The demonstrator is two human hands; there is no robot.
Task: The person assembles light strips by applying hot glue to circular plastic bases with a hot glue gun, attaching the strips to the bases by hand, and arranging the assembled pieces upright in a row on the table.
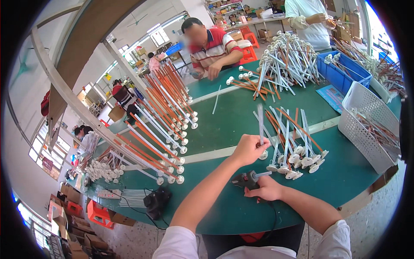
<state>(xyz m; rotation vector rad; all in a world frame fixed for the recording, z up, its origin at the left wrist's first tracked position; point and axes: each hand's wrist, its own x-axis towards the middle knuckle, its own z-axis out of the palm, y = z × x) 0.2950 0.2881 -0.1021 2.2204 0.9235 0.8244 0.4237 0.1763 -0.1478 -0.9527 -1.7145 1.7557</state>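
Note:
My left hand (pixel 251 150) pinches a thin, pale translucent stick (pixel 261 123), held upright and blurred at its top. Just below those fingers shows a white round disc (pixel 263 155); I cannot tell whether it is joined to the stick. In my right hand (pixel 271 189) is a dark glue gun (pixel 246 179), with a pale rod (pixel 262 174) sticking out of it. Beyond my hands, to the right, lies a loose pile of white and orange-brown sticks (pixel 286 134) with white round bases (pixel 302 162) toward me.
Rows of similar sticks (pixel 148 125) line the green table (pixel 207 207) at left. A perforated basket (pixel 366 129) and blue bin (pixel 345 80) stand at right. Across sits a co-worker (pixel 215 49); a bigger stick heap (pixel 286 60) lies far right. A black device (pixel 157 203) sits near left.

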